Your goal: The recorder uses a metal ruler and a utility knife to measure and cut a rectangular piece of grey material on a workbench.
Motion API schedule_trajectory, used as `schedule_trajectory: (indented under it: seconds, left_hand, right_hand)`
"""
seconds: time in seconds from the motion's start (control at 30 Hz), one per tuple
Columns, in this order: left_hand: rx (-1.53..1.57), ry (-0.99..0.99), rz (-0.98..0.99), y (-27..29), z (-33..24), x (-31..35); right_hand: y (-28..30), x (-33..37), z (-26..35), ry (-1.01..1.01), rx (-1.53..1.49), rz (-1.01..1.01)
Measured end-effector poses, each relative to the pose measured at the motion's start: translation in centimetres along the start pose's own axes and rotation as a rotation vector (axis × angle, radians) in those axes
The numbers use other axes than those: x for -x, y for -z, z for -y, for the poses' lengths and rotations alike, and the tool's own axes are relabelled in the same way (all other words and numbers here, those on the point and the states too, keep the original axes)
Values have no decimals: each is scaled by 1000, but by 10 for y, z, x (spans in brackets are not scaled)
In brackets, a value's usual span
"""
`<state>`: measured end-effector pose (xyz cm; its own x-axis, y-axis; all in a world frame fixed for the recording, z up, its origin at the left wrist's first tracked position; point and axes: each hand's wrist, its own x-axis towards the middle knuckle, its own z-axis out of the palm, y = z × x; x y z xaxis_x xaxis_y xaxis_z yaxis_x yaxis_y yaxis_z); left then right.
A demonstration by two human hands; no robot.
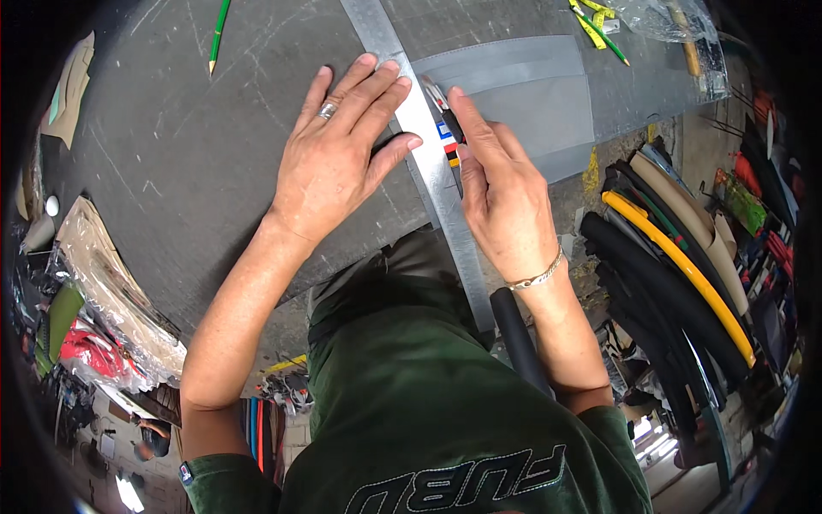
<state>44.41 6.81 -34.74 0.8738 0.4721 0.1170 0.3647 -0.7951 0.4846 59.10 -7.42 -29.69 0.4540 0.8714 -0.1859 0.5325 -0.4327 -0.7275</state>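
My left hand [334,154] lies flat with its fingers outstretched, the fingertips and thumb pressing on a long metal ruler [441,188]. The ruler runs slantwise from the far edge of the view toward my body. Along its right side, my right hand [509,184] is closed on a slim cutter knife [441,103], its index finger stretched along it. The knife's tip rests near the ruler's edge; my fingers hide part of its handle. Beneath the ruler lies a grey sheet piece [539,107] with a stitched edge. A small multicoloured patch [449,150] shows beside the knife.
On the scratched dark table [188,146] lie a green pencil [218,38], and at far right another green pencil [604,36] by a yellow tape measure [591,26]. Rolls of material, one a yellow roll [685,274], stand right. Plastic-wrapped brown pieces [111,274] are left.
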Motion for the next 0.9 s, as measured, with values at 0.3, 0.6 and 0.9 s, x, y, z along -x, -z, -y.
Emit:
schedule_trajectory:
  seconds: [0.3,0.6,0.9]
  left_hand:
    - [7,7,6,-4,4,2]
    - [8,4,6,-5,5,3]
    - [11,-4,-4,-4,4,0]
  right_hand:
    - [-3,-2,3,33,59,-62]
    - [-4,-1,3,45,89,-61]
    - [4,-4,10,6,121,-8]
